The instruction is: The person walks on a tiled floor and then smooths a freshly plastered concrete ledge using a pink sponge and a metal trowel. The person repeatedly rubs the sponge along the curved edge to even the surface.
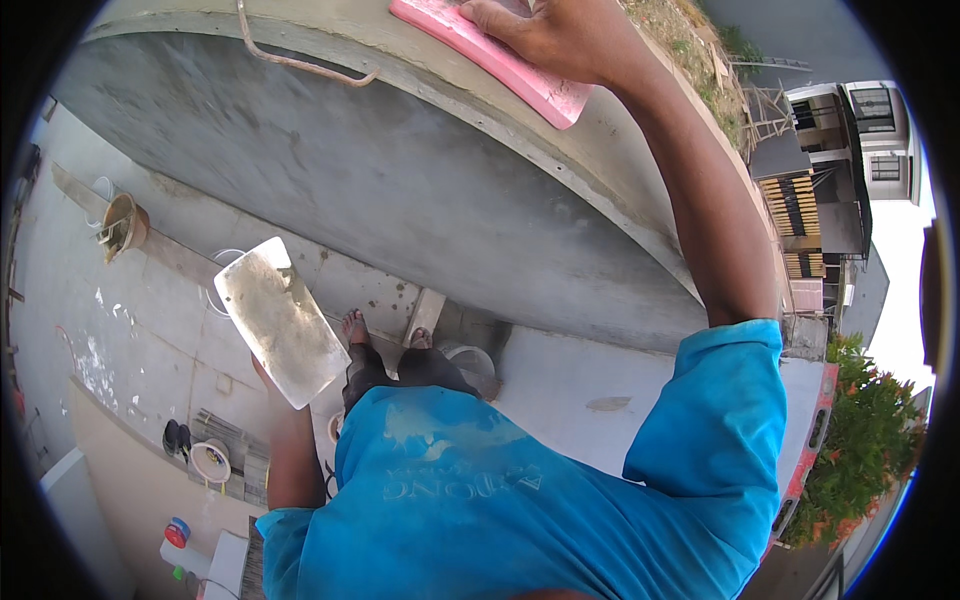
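Observation:
My right hand (560, 35) reaches up to the top of the wall, its fingers closed on a pink plastering float (562, 98). The float rests against the pale, curved top surface of the wall (625, 145); the frame's upper edge cuts off part of it. On my left side, a white rectangular board (285, 322) smeared with grey mortar is held up, tilted, at about waist height. My left forearm (292, 455) runs up behind this board, which hides my left hand and its fingers. Below the wall's edge the grey face (400, 180) looks freshly smoothed.
A bent metal rod (300, 66) sticks out over the wall top. My feet stand near a narrow plank (185, 258) high above the floor. A brownish bucket (124, 228) sits along the plank. Below are a white bucket (210, 460) and dark slippers (176, 438). A leafy bush (855, 440) grows at right.

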Demonstrator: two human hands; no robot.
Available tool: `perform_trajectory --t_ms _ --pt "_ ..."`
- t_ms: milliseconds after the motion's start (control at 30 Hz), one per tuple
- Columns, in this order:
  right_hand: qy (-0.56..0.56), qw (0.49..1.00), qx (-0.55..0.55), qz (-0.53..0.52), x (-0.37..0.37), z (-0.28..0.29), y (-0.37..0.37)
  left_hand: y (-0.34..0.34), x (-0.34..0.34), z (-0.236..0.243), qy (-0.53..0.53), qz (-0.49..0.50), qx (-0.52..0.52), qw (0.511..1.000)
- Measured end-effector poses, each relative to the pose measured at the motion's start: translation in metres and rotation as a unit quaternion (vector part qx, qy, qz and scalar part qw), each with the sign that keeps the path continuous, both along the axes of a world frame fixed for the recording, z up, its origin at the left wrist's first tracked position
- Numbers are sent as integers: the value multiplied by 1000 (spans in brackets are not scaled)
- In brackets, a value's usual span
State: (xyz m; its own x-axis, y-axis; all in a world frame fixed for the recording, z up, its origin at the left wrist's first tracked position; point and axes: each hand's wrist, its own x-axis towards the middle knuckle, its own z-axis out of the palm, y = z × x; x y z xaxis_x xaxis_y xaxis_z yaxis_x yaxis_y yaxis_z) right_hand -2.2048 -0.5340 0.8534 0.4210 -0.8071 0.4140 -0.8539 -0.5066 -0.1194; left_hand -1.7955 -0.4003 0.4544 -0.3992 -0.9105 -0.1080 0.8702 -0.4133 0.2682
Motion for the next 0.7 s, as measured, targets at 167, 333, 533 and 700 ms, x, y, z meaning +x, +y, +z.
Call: perform_trajectory --t_ms 167,333,533,700 --pt "-11 985 161 -63 -62 16 112 3 10 -3 -14 14 15 1000" --pt "-39 983 159 -82 -80 27 120 -1 -1 1 -27 23 22 999" --pt "-1 998 42 36 20 10 -32 -61 -32 44 -79 11 -25 996" --pt "29 993 109 -43 -40 9 86 -47 13 26 -90 37 -16 995"
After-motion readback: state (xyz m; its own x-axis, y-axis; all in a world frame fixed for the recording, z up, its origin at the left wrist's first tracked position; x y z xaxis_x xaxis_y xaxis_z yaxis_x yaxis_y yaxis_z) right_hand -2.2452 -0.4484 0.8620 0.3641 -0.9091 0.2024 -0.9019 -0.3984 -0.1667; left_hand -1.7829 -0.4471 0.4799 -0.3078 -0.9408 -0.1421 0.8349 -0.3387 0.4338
